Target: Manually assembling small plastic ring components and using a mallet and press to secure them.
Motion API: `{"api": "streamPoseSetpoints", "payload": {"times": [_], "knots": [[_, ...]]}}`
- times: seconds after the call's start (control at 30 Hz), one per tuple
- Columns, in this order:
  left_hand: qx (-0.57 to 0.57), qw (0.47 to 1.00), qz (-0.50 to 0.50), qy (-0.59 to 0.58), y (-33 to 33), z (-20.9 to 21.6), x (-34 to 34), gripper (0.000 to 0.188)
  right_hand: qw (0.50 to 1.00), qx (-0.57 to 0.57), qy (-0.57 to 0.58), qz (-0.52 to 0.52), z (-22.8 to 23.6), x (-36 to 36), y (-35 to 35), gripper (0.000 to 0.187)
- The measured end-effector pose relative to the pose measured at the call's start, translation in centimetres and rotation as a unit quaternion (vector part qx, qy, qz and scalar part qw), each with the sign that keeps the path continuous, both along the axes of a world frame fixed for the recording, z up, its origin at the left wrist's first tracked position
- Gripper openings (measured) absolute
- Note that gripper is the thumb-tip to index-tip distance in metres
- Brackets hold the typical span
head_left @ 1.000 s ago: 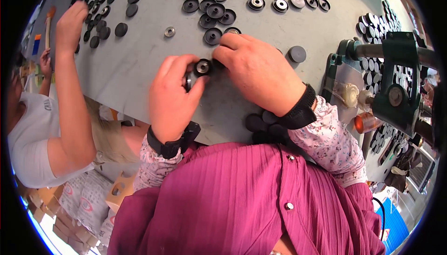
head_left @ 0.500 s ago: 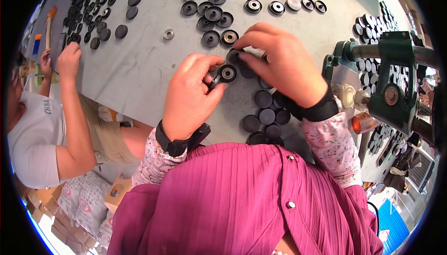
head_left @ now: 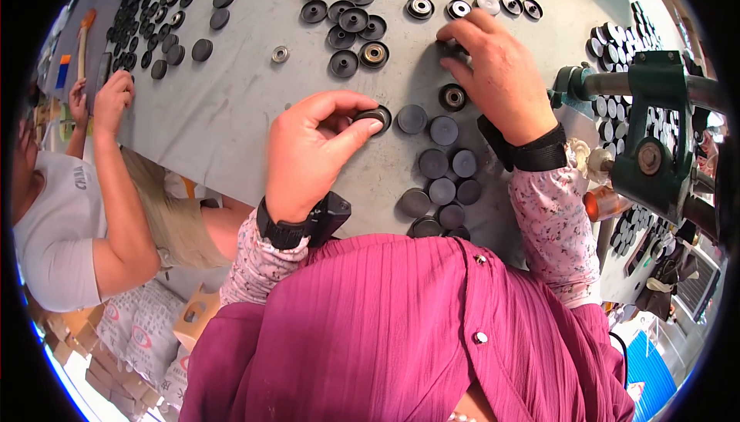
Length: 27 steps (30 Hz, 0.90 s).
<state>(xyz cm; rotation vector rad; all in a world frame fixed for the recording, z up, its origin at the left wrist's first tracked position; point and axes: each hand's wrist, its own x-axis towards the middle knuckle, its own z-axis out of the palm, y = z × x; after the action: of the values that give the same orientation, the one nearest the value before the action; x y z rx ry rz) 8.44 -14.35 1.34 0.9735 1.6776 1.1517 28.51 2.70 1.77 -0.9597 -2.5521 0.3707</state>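
Note:
My left hand point(head_left: 312, 144) is closed, thumb and fingers pinching a black round cap point(head_left: 375, 117) just above the table. My right hand point(head_left: 501, 71) is further off to the right, its thumb and fingertips closed round a dark disc point(head_left: 452, 49) that they mostly cover. Below the right hand lies a black cap with a metal bearing point(head_left: 452, 97) in its middle. Between my hands and my body, several flat dark discs point(head_left: 433, 163) sit close together. Beyond the left hand is a cluster of black caps with hollow centre posts point(head_left: 353, 20), one of them holding a bearing point(head_left: 374, 54).
A green metal press point(head_left: 651, 144) stands at the right, with stacked round pieces point(head_left: 613, 48) behind it. A loose bearing point(head_left: 280, 54) lies on the grey table point(head_left: 239, 106). At the left a co-worker's hand point(head_left: 116, 102) is beside many dark caps and a wooden-handled hammer point(head_left: 83, 36).
My right hand has moved away and to the right, uncovering discs and the bearing cap. The cap in my left hand has tilted. Two caps of the cluster have shifted slightly.

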Motion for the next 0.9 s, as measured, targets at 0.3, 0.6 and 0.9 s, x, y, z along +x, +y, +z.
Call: {"api": "streamPoseSetpoints", "payload": {"times": [0.3, 0.6, 0.9], "knots": [[-0.044, 0.985, -0.107, 0.126, 2.9, 1.4, -1.0, 0.025, 0.996, -0.058, 0.046, 0.041, -0.7, 2.0, 0.1, 0.032], [-0.227, 0.939, -0.251, 0.055, 7.1, 2.7, -2.9, 0.021, 0.984, -0.148, 0.026, 0.098, 2.8, 3.9, -1.6, 0.030], [-0.233, 0.938, -0.255, 0.043, 7.2, 2.9, -2.7, 0.021, 0.995, -0.029, -0.056, 0.075, 1.5, 2.9, -3.5, 0.017]]}}
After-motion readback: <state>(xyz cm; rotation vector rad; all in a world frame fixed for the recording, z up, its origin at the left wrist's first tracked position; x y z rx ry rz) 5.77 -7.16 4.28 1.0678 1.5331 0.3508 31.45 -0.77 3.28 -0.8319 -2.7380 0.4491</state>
